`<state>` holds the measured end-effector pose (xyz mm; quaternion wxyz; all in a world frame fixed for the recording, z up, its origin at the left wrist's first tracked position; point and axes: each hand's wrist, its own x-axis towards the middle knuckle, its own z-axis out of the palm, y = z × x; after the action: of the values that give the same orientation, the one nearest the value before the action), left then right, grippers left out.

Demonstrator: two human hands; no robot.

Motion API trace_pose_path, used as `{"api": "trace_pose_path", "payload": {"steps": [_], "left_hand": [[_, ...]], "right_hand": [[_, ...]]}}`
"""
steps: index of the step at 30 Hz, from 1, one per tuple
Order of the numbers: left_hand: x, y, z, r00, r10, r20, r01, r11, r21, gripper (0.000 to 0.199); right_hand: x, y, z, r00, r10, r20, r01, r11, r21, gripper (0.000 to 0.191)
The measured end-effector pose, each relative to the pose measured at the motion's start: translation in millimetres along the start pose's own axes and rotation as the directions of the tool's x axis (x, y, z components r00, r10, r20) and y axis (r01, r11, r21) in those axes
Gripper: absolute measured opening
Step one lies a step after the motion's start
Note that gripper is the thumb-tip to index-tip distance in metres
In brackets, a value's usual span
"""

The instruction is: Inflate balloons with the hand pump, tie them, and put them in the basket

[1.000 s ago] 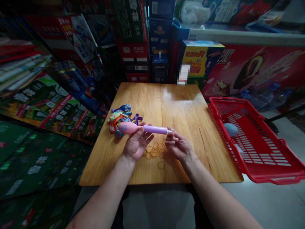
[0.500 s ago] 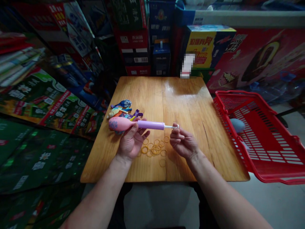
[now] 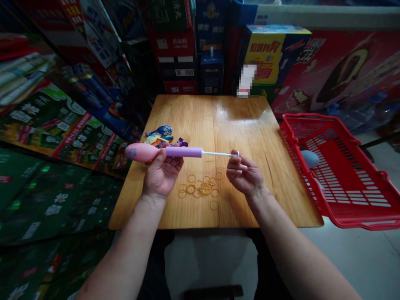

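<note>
We hold a purple pump (image 3: 186,152) level above the wooden table (image 3: 243,125); our left hand (image 3: 158,176) grips it where the swollen pink balloon (image 3: 141,153) joins, and our right hand (image 3: 246,173) pinches the end of its extended white rod (image 3: 217,153). Between and below our 2 hands lie yellow rubber bands (image 3: 205,189), with limp balloons (image 3: 164,130) beyond the pump

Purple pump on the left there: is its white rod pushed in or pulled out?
Pulled out: a long stretch of the white rod shows between the purple pump and the right hand.
</note>
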<state>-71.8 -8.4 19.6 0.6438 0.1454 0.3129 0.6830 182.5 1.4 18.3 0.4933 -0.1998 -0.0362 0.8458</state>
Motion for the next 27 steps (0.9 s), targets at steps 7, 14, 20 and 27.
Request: {"api": "trace_pose_path", "payload": {"steps": [7, 14, 20, 27], "left_hand": [[-16, -27, 5.3, 0.985, -0.17, 0.041, 0.168, 0.985, 0.044, 0.027], [0, -11, 1.0, 0.998, -0.069, 0.009, 0.069, 0.998, 0.003, 0.024], [-8, -25, 1.1, 0.989, -0.137, 0.051, 0.134, 0.99, 0.051, 0.025], [-14, -43, 4.0, 0.982, -0.174, 0.074, 0.172, 0.984, 0.037, 0.026]], "right_hand": [[6, 30, -15, 0.99, 0.14, 0.013, -0.14, 0.988, 0.07, 0.014], [-2, -5, -12, 0.998, 0.064, 0.016, -0.064, 0.998, -0.025, 0.009], [-4, 6, -16, 0.995, 0.098, -0.02, -0.098, 0.995, -0.012, 0.009], [0, 24, -18, 0.988, 0.148, -0.038, -0.146, 0.988, 0.047, 0.009]]}}
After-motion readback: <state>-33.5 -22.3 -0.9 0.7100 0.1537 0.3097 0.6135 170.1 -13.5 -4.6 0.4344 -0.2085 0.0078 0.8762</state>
